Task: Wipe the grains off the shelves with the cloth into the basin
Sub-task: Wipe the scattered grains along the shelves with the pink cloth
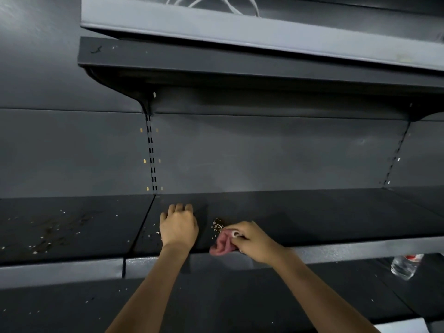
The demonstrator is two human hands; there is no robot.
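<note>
A: Shelf (312, 212), dark grey metal, is running across the middle of the view. Both bare hands are resting on it near its front edge.

B: Left hand?

A: Left hand (179, 228) is lying palm down on the shelf surface, fingers (182, 207) curling at the tips and sitting close together, gripping nothing.

B: Right?

A: Right hand (252, 240) is sitting at about 3 o'clock from the left one, near but apart. It is clamping a bunched pink cloth (222, 245) between thumb and fingers. The cloth is hanging partly over the shelf's front lip.

B: Grains?

A: Small pile of grains (217, 225), pale and brownish mixed, is lying on the shelf between the two hands, at roughly 11 o'clock from the cloth and just beside it. Whether the cloth is touching the pile, cannot tell.

B: Any more?

A: Scattered pale grains are lying on the neighbouring shelf panel (72, 227) at 9 o'clock from the left hand, plus a few specks right by the left wrist. More specks are showing on the lower shelf (72, 306) at 7 o'clock.

B: Basin?

A: Not seeing one in this view.

B: Other stuff?

A: Clear plastic bottle (404, 266) with a red-and-white label is lying tilted on the lower shelf at 4 o'clock from the right hand, well apart. White cord (216, 2) is looping on the top shelf at 12 o'clock, partly cropped.
</note>
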